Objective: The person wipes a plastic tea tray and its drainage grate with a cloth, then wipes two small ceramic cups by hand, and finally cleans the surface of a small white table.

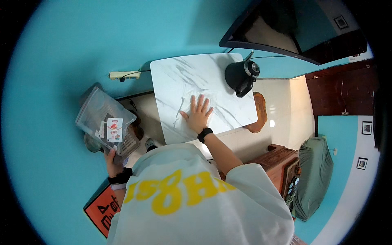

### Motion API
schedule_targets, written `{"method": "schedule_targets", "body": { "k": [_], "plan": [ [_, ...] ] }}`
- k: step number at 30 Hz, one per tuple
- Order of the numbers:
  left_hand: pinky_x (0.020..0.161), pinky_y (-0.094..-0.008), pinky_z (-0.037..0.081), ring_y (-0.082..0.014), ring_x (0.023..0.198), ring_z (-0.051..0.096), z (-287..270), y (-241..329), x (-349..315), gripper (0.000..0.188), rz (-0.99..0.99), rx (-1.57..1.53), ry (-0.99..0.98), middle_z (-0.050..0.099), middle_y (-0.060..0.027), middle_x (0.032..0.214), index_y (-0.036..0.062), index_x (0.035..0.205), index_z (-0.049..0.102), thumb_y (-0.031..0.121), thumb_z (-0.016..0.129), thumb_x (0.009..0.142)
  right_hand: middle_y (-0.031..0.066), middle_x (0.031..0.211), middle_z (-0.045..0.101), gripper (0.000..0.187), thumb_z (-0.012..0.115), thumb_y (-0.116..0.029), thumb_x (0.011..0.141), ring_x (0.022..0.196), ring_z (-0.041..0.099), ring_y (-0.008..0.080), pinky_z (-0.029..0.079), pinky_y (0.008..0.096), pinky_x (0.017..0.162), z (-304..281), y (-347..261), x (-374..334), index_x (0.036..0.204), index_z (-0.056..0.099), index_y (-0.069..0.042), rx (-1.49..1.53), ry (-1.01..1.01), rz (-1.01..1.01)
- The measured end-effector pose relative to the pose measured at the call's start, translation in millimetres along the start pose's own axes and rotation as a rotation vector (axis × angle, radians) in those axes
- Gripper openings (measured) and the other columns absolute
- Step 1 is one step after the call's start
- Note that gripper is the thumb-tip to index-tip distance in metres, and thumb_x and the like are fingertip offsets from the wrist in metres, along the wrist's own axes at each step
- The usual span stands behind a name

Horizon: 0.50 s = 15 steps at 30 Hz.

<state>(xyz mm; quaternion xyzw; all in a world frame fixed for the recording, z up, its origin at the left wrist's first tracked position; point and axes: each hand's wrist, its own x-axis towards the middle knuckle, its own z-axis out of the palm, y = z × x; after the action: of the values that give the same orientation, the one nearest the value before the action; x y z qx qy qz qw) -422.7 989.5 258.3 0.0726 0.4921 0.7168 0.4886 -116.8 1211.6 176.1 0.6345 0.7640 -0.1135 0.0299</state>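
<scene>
My right hand lies flat with fingers spread on the white marble-patterned table. Beneath it is a thin, crumpled white sheet, like a tissue or wipe, that hardly stands out from the tabletop. My left hand is off the table's left side, its fingers closed on the near edge of a see-through plastic container. A white-and-red packet and other small flat pieces lie on or in that container; which, I cannot tell. A black electric kettle stands at the table's far right corner.
A power strip with a plugged-in cable is on the blue wall. A large dark screen juts out above the far right. A brown wooden stool sits beside the table's right edge. A red-orange sign leans at lower left.
</scene>
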Motion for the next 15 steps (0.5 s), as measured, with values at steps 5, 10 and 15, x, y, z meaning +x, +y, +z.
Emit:
{"method": "schedule_targets", "body": {
  "k": [5,10,15],
  "plan": [
    [0.092,-0.0409,0.044,-0.0266,0.111,0.054,12.4,1.1,-7.7,0.057,-0.019,0.041,0.075,0.053,-0.0129,0.125,0.0008,0.136,0.037,0.02,0.061,0.087,0.0272,0.152,-0.005,0.099,0.036,-0.074,0.083,0.136,-0.005,0.0534,0.004,0.0748,0.098,-11.4,16.3,60.7,0.15,0.004,-0.008,-0.038,-0.01,0.099],
    [0.092,-0.0406,0.045,-0.0261,0.113,0.054,-21.7,-16.6,-12.6,0.059,-0.01,-0.013,0.1,0.052,-0.0126,0.127,0.0028,0.137,0.037,0.023,0.061,0.087,0.0261,0.152,-0.011,0.099,0.035,-0.074,0.083,0.137,-0.01,0.0519,0.001,0.0759,0.097,-12.1,26.1,122.5,0.15,0.001,-0.008,0.023,-0.024,0.21],
    [0.069,-0.0386,0.049,-0.0193,0.086,0.06,7.2,-22.9,-17.7,0.032,0.07,-0.067,0.257,0.062,-0.0075,0.101,0.0041,0.111,0.055,0.026,0.062,0.088,0.0271,0.151,-0.011,0.098,0.037,-0.07,0.085,0.136,-0.011,0.0524,0.0,0.0726,0.1,-0.2,47.1,186.9,0.149,0.0,-0.007,0.063,0.062,0.283]
  ]
}}
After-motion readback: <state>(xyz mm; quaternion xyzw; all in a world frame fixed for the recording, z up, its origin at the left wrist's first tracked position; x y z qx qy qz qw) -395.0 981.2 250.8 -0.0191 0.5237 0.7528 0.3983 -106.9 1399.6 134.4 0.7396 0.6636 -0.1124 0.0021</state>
